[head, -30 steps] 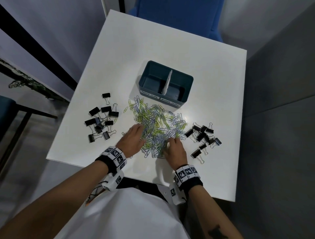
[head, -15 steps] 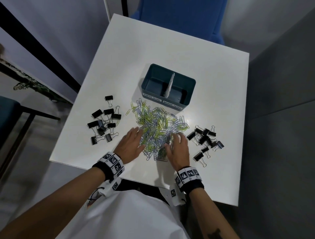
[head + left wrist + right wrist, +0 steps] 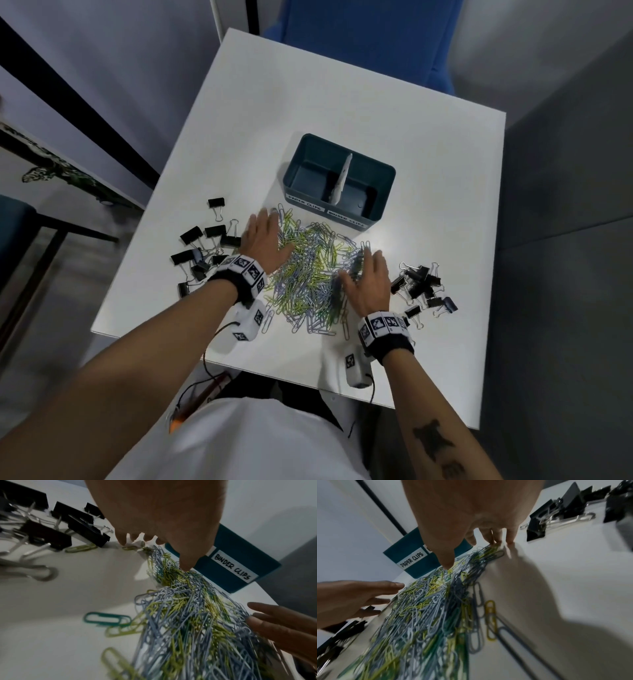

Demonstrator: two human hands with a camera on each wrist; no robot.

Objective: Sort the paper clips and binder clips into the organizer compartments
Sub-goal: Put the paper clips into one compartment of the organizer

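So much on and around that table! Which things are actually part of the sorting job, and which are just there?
Part of the job:
- paper clip pile
- left binder clips
- right binder clips
- organizer, both compartments look empty
- left hand and right hand, spread flat at the pile's sides

Just there:
- white table
- blue chair

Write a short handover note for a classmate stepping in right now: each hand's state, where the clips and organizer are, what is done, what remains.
Left hand: open, flat at the paper clip pile's left edge.
Right hand: open, at its right edge.
Black binder clips: one cluster on the left, one on the right.
Organizer stands behind the pile; visible parts of both compartments look empty.
Done: nothing sorted.
Left: all clips.
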